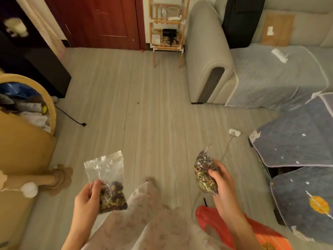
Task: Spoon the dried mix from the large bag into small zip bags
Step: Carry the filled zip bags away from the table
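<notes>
Item: two small zip bags, held above the floor.
- Left hand (86,199), at 7 o'clock: fingers curled on a part-filled zip bag (108,183).
- Right hand (222,184), at 4 o'clock: grips a full zip bag (204,173).
- Red large bag (212,221), at 5 o'clock.
- Step, judged: between fills. Next: set the full one down; spoon unseen.

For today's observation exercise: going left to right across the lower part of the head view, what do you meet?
Tan post with a white pom-pom → left hand → half-filled small zip bag → trouser leg → full small zip bag → right hand → grey starry cushion.
</notes>
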The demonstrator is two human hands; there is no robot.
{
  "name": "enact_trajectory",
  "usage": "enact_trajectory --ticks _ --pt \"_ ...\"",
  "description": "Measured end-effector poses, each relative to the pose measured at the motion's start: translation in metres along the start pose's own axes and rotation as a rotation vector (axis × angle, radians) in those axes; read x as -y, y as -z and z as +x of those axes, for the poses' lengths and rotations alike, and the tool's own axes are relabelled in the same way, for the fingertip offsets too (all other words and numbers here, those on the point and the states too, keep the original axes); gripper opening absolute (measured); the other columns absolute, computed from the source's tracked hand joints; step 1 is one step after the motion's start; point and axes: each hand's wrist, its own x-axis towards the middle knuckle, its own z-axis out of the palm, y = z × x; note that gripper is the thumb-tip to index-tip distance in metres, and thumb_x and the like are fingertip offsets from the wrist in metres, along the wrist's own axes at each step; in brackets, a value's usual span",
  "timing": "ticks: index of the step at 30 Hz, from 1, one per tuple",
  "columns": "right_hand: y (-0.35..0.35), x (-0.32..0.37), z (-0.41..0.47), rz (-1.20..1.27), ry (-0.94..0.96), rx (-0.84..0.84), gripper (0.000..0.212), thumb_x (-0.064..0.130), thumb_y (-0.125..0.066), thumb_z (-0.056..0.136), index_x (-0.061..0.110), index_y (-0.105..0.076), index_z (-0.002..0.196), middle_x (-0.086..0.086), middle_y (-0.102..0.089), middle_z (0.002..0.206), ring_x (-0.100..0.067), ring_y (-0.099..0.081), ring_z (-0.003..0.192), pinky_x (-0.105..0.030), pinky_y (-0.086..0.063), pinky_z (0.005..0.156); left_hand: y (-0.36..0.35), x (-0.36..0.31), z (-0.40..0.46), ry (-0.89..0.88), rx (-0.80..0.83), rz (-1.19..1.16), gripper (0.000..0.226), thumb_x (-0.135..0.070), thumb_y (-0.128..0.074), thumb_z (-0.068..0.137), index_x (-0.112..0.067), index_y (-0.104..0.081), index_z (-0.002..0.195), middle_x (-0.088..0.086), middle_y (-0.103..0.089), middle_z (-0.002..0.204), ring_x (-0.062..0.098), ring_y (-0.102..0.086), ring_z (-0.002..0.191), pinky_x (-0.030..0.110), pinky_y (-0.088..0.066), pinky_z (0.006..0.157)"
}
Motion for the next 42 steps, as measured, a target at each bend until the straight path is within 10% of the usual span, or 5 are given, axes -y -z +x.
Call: enact_trajectory --ticks 22,34,42 --pt "-0.185 0.197 0.372 0.077 -0.01 -0.021 0.03 0.003 -0.048 0.093 0.02 -0.068 0.106 -0.003 -0.071 0.105 -0.019 -0.067 0.098 -0.03 -0.051 0.074 -0.198 -0.308 0.394 -0.235 0.221 0.157 0.024 -0.019 -0.042 0.098 -0.022 -0.062 0.085 -0.002 -0.062 0.086 0.012 -0.059 0.081 0.032 -0.049 0.065" --pt "-0.245 0.305 0.602 -0.01 0.005 0.082 0.029 0.002 -0.05 0.091 0.016 -0.066 0.11 -0.008 -0.07 0.106 -0.02 -0.067 0.097 -0.025 -0.052 0.071 -0.31 -0.399 0.527 -0.051 0.035 0.003 0.024 -0.017 -0.047 0.095 -0.015 -0.066 0.08 0.001 -0.062 0.082 0.015 -0.058 0.076 0.011 -0.043 0.041" --pt "-0.287 0.381 0.726 -0.031 -0.023 0.105 0.027 0.001 -0.053 0.09 0.018 -0.066 0.107 -0.003 -0.07 0.101 -0.014 -0.068 0.089 -0.024 -0.052 0.067 -0.36 -0.463 0.616 -0.012 -0.001 0.03 0.025 -0.019 -0.046 0.095 -0.019 -0.065 0.08 0.0 -0.062 0.087 0.016 -0.058 0.082 0.029 -0.046 0.06"
